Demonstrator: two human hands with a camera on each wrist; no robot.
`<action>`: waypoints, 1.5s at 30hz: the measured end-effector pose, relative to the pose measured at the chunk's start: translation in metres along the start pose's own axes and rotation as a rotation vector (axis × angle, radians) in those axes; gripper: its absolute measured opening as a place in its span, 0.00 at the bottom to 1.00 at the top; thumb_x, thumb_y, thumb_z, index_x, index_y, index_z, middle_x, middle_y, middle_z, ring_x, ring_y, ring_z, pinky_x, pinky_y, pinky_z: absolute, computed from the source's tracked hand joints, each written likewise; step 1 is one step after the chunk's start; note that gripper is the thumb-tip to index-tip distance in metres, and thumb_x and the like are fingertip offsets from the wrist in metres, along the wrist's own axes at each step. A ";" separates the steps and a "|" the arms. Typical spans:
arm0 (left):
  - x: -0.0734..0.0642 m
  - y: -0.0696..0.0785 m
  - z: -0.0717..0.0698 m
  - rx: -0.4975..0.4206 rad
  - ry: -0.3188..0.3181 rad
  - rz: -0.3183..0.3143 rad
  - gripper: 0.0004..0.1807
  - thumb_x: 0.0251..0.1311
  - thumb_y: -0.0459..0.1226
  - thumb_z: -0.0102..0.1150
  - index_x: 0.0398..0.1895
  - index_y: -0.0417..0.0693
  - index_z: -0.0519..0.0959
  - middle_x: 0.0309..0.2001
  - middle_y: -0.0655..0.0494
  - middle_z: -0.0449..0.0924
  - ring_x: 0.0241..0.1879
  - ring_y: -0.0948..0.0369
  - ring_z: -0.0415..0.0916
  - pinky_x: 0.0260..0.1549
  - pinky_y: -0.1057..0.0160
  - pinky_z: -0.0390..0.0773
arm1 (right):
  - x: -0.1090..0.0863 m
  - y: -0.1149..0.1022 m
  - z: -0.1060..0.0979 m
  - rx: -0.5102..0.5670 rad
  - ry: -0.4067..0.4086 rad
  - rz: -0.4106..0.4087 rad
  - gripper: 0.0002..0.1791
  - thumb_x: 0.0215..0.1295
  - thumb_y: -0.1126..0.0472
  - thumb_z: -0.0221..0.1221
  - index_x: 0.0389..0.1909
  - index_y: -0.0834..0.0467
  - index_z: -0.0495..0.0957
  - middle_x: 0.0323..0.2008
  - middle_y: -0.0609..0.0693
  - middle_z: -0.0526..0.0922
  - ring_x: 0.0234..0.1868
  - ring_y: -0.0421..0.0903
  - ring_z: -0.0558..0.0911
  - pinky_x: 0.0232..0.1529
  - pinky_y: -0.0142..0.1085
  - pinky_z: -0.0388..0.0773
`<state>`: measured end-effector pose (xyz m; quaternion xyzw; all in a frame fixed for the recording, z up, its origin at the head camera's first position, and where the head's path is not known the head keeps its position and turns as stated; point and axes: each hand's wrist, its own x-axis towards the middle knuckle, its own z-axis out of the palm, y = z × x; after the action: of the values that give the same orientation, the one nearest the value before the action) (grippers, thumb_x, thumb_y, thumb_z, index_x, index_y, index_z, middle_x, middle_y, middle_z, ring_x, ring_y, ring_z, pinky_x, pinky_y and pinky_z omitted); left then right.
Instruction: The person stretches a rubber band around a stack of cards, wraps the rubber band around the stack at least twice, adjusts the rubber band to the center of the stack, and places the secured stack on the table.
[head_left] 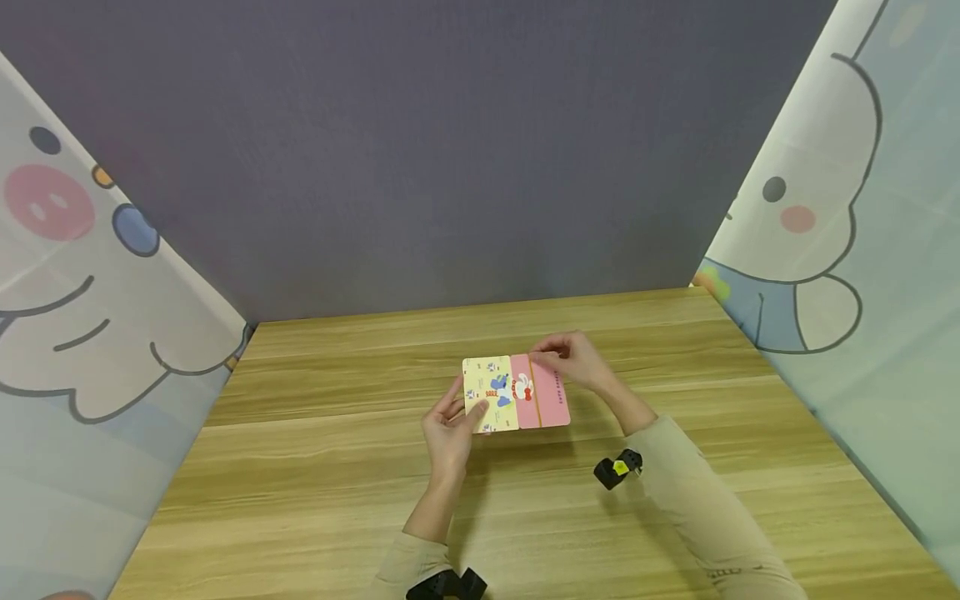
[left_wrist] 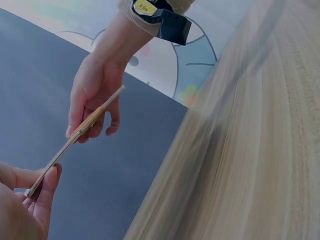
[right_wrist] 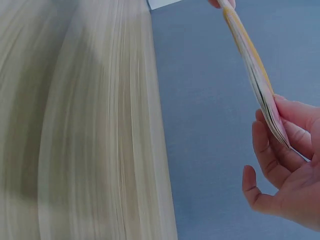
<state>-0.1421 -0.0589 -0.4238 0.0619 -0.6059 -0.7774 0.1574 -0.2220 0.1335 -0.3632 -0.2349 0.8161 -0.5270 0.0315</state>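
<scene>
A small notebook (head_left: 555, 408) is held above the table, its cover part pale yellow with cartoon prints and part pink with a white rabbit-like figure. An orange elastic band (head_left: 536, 400) runs across the pink part. My left hand (head_left: 447, 433) pinches the yellow end, thumb on the cover and fingers behind. At the upper edge of the pink end, my right hand (head_left: 581, 362) pinches the notebook near the band. Edge-on in the right wrist view, the notebook (right_wrist: 257, 75) shows stacked pages between thumb and fingers.
The wood-grain table (head_left: 315, 467) lies beneath both hands. A dark grey panel (head_left: 450, 167) rises along its back edge. Cartoon-printed curtains (head_left: 810, 167) hang at both sides. Black wrist devices (head_left: 618, 468) are strapped over the beige sleeves (head_left: 705, 508).
</scene>
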 end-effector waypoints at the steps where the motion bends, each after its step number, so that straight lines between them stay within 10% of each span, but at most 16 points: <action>1: 0.000 0.000 0.000 -0.001 -0.002 0.000 0.28 0.45 0.22 0.61 0.54 0.39 0.70 0.34 0.36 0.78 0.25 0.54 0.80 0.23 0.64 0.83 | 0.001 0.005 0.001 0.008 -0.001 -0.001 0.08 0.58 0.67 0.57 0.34 0.70 0.78 0.30 0.60 0.80 0.23 0.47 0.76 0.19 0.31 0.76; 11: -0.001 0.000 0.001 0.012 -0.016 0.013 0.29 0.44 0.22 0.61 0.54 0.40 0.71 0.33 0.38 0.79 0.24 0.54 0.80 0.21 0.64 0.83 | 0.007 0.030 0.003 -0.003 0.011 -0.002 0.09 0.57 0.63 0.59 0.35 0.65 0.80 0.30 0.54 0.81 0.23 0.42 0.75 0.18 0.27 0.73; 23: -0.003 -0.005 0.004 -0.002 -0.026 -0.030 0.28 0.45 0.23 0.62 0.53 0.44 0.73 0.32 0.38 0.79 0.23 0.56 0.80 0.23 0.67 0.83 | -0.001 -0.002 0.006 -0.021 -0.037 0.002 0.09 0.58 0.67 0.58 0.36 0.69 0.79 0.33 0.60 0.82 0.25 0.45 0.79 0.19 0.27 0.75; 40: 0.001 -0.004 0.002 -0.018 0.016 -0.025 0.28 0.44 0.23 0.62 0.53 0.40 0.72 0.34 0.36 0.78 0.23 0.58 0.80 0.21 0.67 0.82 | -0.016 -0.012 0.016 0.009 0.374 -0.111 0.11 0.54 0.69 0.60 0.38 0.70 0.77 0.39 0.63 0.79 0.42 0.55 0.76 0.46 0.49 0.74; 45: 0.005 -0.003 0.000 -0.025 0.026 -0.013 0.28 0.45 0.23 0.62 0.53 0.40 0.71 0.35 0.36 0.78 0.23 0.59 0.80 0.19 0.66 0.82 | -0.029 -0.023 0.021 0.177 0.443 -0.128 0.10 0.54 0.73 0.58 0.37 0.74 0.76 0.37 0.65 0.79 0.37 0.49 0.79 0.40 0.33 0.80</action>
<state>-0.1472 -0.0599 -0.4264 0.0740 -0.5937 -0.7849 0.1609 -0.1819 0.1203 -0.3580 -0.1611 0.7371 -0.6362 -0.1609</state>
